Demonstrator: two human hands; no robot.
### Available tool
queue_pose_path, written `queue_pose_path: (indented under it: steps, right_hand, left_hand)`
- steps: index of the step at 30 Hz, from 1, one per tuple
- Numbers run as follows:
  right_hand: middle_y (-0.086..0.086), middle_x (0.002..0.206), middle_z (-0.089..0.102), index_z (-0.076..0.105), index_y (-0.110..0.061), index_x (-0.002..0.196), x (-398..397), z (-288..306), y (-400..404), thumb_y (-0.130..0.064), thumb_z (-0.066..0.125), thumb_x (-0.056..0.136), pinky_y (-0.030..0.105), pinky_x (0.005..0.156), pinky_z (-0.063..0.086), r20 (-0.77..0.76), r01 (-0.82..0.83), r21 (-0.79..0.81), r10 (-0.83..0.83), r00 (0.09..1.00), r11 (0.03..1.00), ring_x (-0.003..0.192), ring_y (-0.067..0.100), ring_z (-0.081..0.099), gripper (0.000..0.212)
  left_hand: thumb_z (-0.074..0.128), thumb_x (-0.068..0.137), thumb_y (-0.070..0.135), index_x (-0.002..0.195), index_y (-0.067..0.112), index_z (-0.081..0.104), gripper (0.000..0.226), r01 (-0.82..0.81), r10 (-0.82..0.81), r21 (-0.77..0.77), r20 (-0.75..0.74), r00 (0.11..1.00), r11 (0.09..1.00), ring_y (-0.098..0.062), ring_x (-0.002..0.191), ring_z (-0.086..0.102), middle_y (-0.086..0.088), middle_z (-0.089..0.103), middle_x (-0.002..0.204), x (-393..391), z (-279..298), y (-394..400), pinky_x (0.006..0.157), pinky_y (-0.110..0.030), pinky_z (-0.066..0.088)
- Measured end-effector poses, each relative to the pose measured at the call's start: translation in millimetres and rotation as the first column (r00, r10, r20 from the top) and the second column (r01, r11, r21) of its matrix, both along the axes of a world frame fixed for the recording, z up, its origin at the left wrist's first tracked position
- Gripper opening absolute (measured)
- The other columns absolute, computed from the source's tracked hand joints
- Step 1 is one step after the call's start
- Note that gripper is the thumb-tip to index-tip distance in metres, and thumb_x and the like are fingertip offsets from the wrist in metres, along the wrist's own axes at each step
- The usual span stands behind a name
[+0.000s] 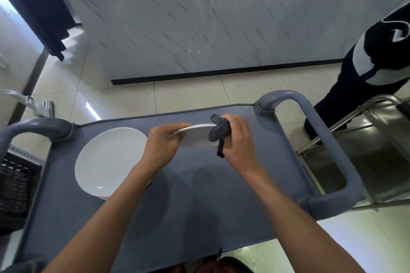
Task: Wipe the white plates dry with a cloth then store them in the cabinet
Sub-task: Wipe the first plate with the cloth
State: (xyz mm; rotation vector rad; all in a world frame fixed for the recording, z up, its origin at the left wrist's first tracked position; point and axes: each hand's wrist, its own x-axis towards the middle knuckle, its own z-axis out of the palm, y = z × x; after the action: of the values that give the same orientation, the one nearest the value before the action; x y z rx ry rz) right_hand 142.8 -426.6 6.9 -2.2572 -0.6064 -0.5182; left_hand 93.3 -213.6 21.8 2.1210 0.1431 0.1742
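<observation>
**Plate held over cart, cloth on its rim**

Left hand [164, 139] pinches the near-left edge of a white plate [195, 137], held tilted above the grey cart top [199, 195]. Right hand [237, 137] grips a dark cloth [218, 132], folded over the plate's right rim. Second white plate [111, 159] lies flat on the cart, left side. Steel trolley [359, 150] stands just right; another person [377, 55] beyond it.

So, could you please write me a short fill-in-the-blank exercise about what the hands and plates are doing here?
1. The left hand grips the rim of the raised ____ plate.
2. The right hand holds a dark grey ____ against that plate's edge.
3. A second plate lies flat on the grey ____, to the left of the hands.

Missing words: white; cloth; cart
</observation>
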Motion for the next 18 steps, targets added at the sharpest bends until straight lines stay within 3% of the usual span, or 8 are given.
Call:
queue_pose_path:
  steps: [3,5,7,9,10,12,14,18]
  right_hand:
    - [0.007,0.11,0.059,0.051,-0.012,0.118,-2.8,-4.1,-3.4,-0.003,0.045,0.082,0.049,0.082,0.047,0.035,0.029,0.029,-0.03,0.999,0.999,0.095,0.029,0.051,0.037]
    - [0.009,0.109,0.059,0.05,-0.012,0.119,-4.5,-7.5,-6.3,0.0,0.047,0.083,0.049,0.083,0.047,0.034,0.049,0.044,-0.05,0.998,0.998,0.095,0.03,0.051,0.038]
    - [0.011,0.109,0.059,0.049,-0.012,0.12,-6.0,-10.4,-9.3,0.004,0.048,0.082,0.049,0.084,0.047,0.043,0.064,0.057,-0.066,0.997,0.996,0.095,0.032,0.051,0.041]
    - [0.013,0.109,0.059,0.049,-0.01,0.12,-6.8,-12.0,-11.7,0.003,0.046,0.082,0.049,0.083,0.047,0.058,0.08,0.066,-0.084,0.995,0.995,0.095,0.033,0.051,0.04]
    - [0.013,0.109,0.06,0.05,-0.01,0.12,-7.7,-13.0,-12.7,0.001,0.044,0.083,0.05,0.083,0.047,0.065,0.085,0.068,-0.09,0.994,0.994,0.095,0.033,0.052,0.039]
    - [0.014,0.109,0.06,0.051,-0.009,0.118,-10.4,-15.5,-13.6,-0.002,0.043,0.086,0.05,0.082,0.047,0.082,0.079,0.068,-0.085,0.993,0.995,0.094,0.034,0.052,0.034]
    - [0.014,0.11,0.06,0.051,-0.009,0.118,-14.4,-19.1,-13.5,-0.002,0.044,0.089,0.05,0.082,0.047,0.107,0.065,0.054,-0.071,0.992,0.996,0.095,0.034,0.053,0.03]
    - [0.012,0.114,0.059,0.05,-0.011,0.12,-23.2,-27.4,-13.0,0.002,0.056,0.09,0.048,0.086,0.047,0.147,0.047,-0.005,-0.045,0.988,0.999,0.101,0.032,0.055,0.034]
  left_hand:
    - [0.063,0.095,0.01,0.102,0.034,0.078,0.028,-0.157,0.154,-0.11,-0.042,0.987,0.981,0.001,0.096,0.068,0.026,0.074,0.095,-7.1,-8.0,-4.7,0.088,-0.023,0.053]
    - [0.065,0.095,0.015,0.109,0.026,0.077,0.021,-0.321,0.298,-0.27,-0.123,0.947,0.908,-0.005,0.104,0.069,0.017,0.075,0.106,-12.8,-16.6,-5.9,0.092,-0.031,0.056]
    - [0.065,0.098,0.021,0.111,0.019,0.072,0.015,-0.501,0.381,-0.544,-0.326,0.865,0.673,-0.021,0.106,0.071,-0.001,0.074,0.115,-19.8,-17.9,-10.2,0.083,-0.039,0.06]
    - [0.061,0.1,0.035,0.12,0.008,0.062,0.034,-0.591,0.262,-0.7,-0.53,0.806,0.401,-0.032,0.104,0.071,-0.012,0.069,0.121,-23.6,-14.0,-17.2,0.079,-0.043,0.06]
    - [0.059,0.099,0.044,0.125,0.005,0.056,0.047,-0.605,0.165,-0.726,-0.587,0.793,0.326,-0.034,0.103,0.072,-0.015,0.067,0.122,-24.1,-11.2,-20.8,0.079,-0.045,0.06]
    - [0.059,0.095,0.057,0.127,0.002,0.049,0.064,-0.612,0.014,-0.747,-0.631,0.776,0.261,-0.036,0.1,0.073,-0.017,0.066,0.123,-21.7,-5.3,-27.4,0.081,-0.047,0.06]
    - [0.063,0.092,0.056,0.125,0.001,0.049,0.066,-0.613,-0.028,-0.757,-0.634,0.773,0.225,-0.037,0.096,0.074,-0.019,0.068,0.121,-15.5,1.4,-35.2,0.081,-0.048,0.06]
    - [0.067,0.096,0.026,0.115,0.001,0.058,0.033,-0.609,0.002,-0.771,-0.619,0.785,0.188,-0.038,0.091,0.075,-0.022,0.073,0.11,-4.4,10.1,-43.6,0.07,-0.044,0.061]
